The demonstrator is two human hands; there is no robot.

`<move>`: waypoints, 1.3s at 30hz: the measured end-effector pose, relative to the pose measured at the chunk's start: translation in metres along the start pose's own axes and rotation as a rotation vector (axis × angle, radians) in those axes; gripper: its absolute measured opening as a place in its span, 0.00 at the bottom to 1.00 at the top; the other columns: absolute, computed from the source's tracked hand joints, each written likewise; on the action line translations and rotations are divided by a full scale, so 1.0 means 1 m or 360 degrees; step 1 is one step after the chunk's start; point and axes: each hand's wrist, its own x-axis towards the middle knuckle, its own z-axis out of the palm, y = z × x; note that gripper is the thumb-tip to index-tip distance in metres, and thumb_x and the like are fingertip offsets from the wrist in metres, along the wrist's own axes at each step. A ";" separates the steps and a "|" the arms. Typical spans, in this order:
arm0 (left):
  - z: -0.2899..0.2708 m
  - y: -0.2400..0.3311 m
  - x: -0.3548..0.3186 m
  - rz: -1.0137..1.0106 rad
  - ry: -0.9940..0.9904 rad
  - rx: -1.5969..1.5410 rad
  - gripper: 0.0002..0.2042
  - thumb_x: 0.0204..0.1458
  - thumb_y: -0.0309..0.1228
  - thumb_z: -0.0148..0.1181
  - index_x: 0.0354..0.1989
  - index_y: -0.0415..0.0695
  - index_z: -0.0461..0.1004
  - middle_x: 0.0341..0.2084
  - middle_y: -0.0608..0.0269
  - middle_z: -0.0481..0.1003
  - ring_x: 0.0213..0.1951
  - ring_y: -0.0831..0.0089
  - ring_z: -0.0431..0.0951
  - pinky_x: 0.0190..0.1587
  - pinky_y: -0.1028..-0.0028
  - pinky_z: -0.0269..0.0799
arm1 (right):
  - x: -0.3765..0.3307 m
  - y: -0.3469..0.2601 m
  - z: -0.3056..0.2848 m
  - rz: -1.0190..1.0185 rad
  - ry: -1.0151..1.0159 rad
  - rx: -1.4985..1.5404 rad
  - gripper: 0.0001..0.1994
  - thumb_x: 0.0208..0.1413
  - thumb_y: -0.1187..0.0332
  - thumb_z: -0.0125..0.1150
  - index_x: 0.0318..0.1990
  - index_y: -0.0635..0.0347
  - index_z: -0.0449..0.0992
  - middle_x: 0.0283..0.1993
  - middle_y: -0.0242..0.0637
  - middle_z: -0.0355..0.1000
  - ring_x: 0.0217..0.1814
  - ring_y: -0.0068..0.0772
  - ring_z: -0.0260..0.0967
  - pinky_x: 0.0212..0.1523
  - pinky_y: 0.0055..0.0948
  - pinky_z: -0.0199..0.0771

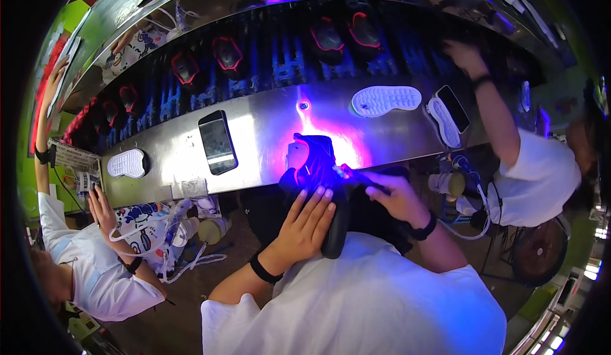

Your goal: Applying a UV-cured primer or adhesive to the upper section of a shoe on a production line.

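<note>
My left hand (pixel 307 218) grips a black shoe (pixel 321 189) by its side, the shoe held against my body at the near edge of the metal bench (pixel 267 132). My right hand (pixel 396 197) holds a small violet light pen (pixel 356 175) pointed at the shoe's upper. Purple-blue glow lights the shoe and spills onto the bench just behind it. Both wrists wear black bands.
A black phone (pixel 217 142) lies on the bench left of the glow. White shoe soles (pixel 386 100) (pixel 127 163) rest on the bench. A conveyor (pixel 280 56) carries black shoes with red trim. One person stands at my left (pixel 83 272), another at my right (pixel 534 164).
</note>
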 end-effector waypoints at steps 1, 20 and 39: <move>0.001 0.001 0.002 -0.0023 0.0020 -0.0017 0.21 0.56 0.27 0.54 0.57 0.30 0.71 0.59 0.39 0.73 0.64 0.48 0.73 0.69 0.48 0.61 | -0.016 0.002 0.001 0.0073 -0.0045 0.0098 0.18 0.64 0.74 0.62 0.61 0.62 0.76 0.42 0.33 0.79 0.39 0.19 0.72 0.45 0.26 0.75; 0.009 0.026 0.054 -0.0194 0.0093 -0.0144 0.38 0.46 0.36 0.67 0.64 0.27 0.63 0.62 0.34 0.68 0.65 0.42 0.70 0.68 0.47 0.61 | -0.056 -0.009 -0.032 0.0142 -0.0047 0.0320 0.22 0.64 0.72 0.64 0.65 0.61 0.73 0.42 0.29 0.76 0.38 0.16 0.70 0.43 0.22 0.74; 0.020 0.033 0.137 -0.0397 0.0118 0.0035 0.36 0.46 0.39 0.70 0.61 0.29 0.67 0.58 0.39 0.72 0.59 0.48 0.76 0.61 0.50 0.66 | -0.105 -0.025 -0.034 0.0034 0.0504 0.0194 0.21 0.60 0.71 0.68 0.61 0.64 0.76 0.33 0.33 0.76 0.33 0.20 0.71 0.36 0.23 0.71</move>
